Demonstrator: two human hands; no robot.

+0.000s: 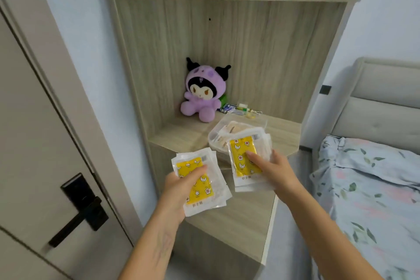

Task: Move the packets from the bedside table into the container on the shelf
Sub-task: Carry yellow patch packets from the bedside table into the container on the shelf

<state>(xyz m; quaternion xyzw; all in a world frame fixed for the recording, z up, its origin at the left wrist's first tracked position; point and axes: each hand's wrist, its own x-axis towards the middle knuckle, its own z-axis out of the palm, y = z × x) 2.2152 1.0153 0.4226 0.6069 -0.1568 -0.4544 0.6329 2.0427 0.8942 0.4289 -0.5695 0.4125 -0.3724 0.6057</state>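
Above the bench, both hands carry yellow packets toward the container.
Left fingers and right fingers each clamp a packet stack; next, lower them into the clear container.

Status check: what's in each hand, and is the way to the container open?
Left hand grips a packet stack. Right hand holds a second stack at the clear container. Container open, packets already inside; nothing blocking.

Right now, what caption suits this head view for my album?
Each hand, left and right, holds yellow packets near a clear container.
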